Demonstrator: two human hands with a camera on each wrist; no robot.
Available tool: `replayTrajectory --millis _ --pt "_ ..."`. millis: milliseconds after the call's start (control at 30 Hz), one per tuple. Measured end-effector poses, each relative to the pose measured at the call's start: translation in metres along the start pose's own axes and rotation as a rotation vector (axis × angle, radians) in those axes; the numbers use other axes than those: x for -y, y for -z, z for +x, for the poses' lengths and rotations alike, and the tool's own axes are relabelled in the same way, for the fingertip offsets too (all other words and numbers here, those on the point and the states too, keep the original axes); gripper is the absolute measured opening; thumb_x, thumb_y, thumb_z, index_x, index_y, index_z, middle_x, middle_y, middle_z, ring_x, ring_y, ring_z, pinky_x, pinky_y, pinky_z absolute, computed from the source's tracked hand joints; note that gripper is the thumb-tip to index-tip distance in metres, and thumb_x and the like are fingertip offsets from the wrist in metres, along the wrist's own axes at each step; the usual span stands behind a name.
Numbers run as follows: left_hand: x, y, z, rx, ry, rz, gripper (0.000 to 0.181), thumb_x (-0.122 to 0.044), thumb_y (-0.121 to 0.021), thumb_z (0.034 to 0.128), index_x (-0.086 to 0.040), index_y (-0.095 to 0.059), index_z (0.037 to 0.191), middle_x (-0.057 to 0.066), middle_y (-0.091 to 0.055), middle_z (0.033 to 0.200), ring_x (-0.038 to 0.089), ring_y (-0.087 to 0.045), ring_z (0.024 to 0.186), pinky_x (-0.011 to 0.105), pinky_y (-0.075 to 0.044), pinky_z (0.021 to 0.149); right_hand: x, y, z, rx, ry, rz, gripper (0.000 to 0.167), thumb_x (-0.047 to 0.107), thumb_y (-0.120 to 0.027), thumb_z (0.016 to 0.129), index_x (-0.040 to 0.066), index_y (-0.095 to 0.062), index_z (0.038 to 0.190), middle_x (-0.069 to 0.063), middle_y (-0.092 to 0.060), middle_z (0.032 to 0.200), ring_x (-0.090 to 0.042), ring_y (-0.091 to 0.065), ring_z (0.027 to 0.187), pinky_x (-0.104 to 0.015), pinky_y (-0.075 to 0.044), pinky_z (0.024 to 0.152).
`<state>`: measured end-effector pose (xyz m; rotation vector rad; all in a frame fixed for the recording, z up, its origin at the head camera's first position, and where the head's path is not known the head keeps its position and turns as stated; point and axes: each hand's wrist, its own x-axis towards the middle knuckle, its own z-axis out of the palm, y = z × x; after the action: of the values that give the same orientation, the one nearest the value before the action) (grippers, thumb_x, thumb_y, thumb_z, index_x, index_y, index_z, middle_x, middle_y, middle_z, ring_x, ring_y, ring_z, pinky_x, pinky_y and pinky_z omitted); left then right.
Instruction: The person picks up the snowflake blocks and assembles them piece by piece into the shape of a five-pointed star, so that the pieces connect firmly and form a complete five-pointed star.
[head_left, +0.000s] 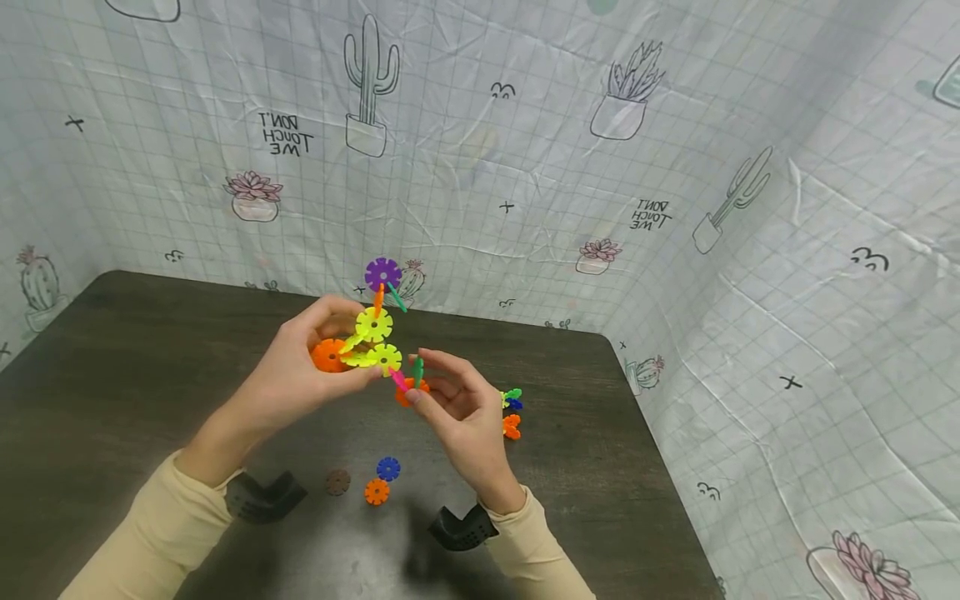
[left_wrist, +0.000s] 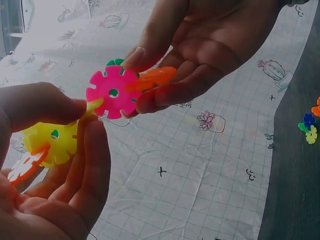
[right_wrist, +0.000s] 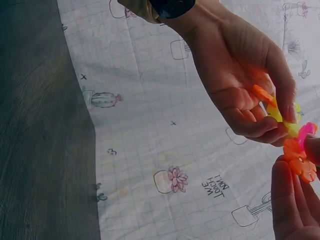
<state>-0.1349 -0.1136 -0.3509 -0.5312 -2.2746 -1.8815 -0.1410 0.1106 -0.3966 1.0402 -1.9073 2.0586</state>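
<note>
Both hands are raised over the dark tabletop (head_left: pixel 592 500), gripping one piece built of slotted plastic discs (head_left: pixel 367 321). The left hand (head_left: pixel 288 362) pinches its yellow part between thumb and fingers; the right hand (head_left: pixel 465 408) pinches its right end, where a pink disc (left_wrist: pixel 105 85) meets a green and an orange one. Whether the pink disc is fully slotted to the yellow is hard to tell.

The piece's far tip, a purple disc (head_left: pixel 375 268), shows against the patterned curtain (head_left: pixel 480 192), past the table's far edge in the head view. A thin green disc (head_left: pixel 397 297) juts right beside it.

Nearer, between the forearms, lie a brown disc (head_left: pixel 332 480), a blue disc (head_left: pixel 387 461) and a loose orange disc (head_left: pixel 371 490); blue and orange sit close together, brown just left. A small colored cluster (head_left: pixel 513 402) lies right of the right hand, partly hidden by it, well apart from the table's right edge. Tabletop runs widely from the left hand to the left edge. The curtain borders the far and right edges.
</note>
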Motion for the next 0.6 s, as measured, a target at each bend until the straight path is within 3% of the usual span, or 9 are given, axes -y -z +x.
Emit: replayTrajectory --millis 100,333,500,600 --pt "-0.001 0.001 0.000 -0.005 -0.004 0.008 0.055 -0.004 -0.081 0.0844 -0.006 -0.054 0.131 0.015 -0.064 0.126 0.024 -0.064 0.103 0.024 -0.060 0.080 -0.001 -0.001 0.000 -0.009 0.038 0.015 0.044 0.001 -0.066 0.097 -0.015 -0.050 0.135 -0.039 -0.057 0.128 -0.014 -0.070 0.110 -0.032 -0.060 0.089" --pt "0.001 0.000 -0.003 -0.002 -0.013 0.017 0.058 -0.012 -0.080 0.0871 -0.015 -0.052 0.138 0.012 -0.058 0.135 0.028 -0.060 0.115 0.026 -0.059 0.083 -0.004 -0.006 0.000 -0.037 0.092 0.071 0.044 0.002 -0.066 0.097 -0.016 -0.049 0.133 -0.012 -0.065 0.129 -0.015 -0.071 0.107 -0.030 -0.060 0.089" --pt "0.007 -0.006 -0.009 0.018 -0.023 -0.126 0.054 -0.011 -0.068 0.0959 -0.013 -0.046 0.145 0.010 -0.052 0.139 0.021 -0.061 0.117 0.025 -0.057 0.091 -0.007 -0.013 0.001 -0.058 0.144 0.118 0.044 0.002 -0.065 0.097 -0.018 -0.046 0.132 -0.008 -0.065 0.130 -0.015 -0.070 0.109 -0.030 -0.059 0.090" --pt "0.010 -0.014 -0.011 0.052 -0.022 -0.211 0.045 -0.012 -0.058 0.1016 -0.006 -0.047 0.145 0.016 -0.054 0.141 0.014 -0.063 0.118 0.021 -0.054 0.097 -0.009 -0.019 0.003 -0.084 0.183 0.118 0.044 0.001 -0.066 0.097 -0.019 -0.045 0.131 -0.021 -0.062 0.130 -0.015 -0.070 0.109 -0.031 -0.060 0.091"
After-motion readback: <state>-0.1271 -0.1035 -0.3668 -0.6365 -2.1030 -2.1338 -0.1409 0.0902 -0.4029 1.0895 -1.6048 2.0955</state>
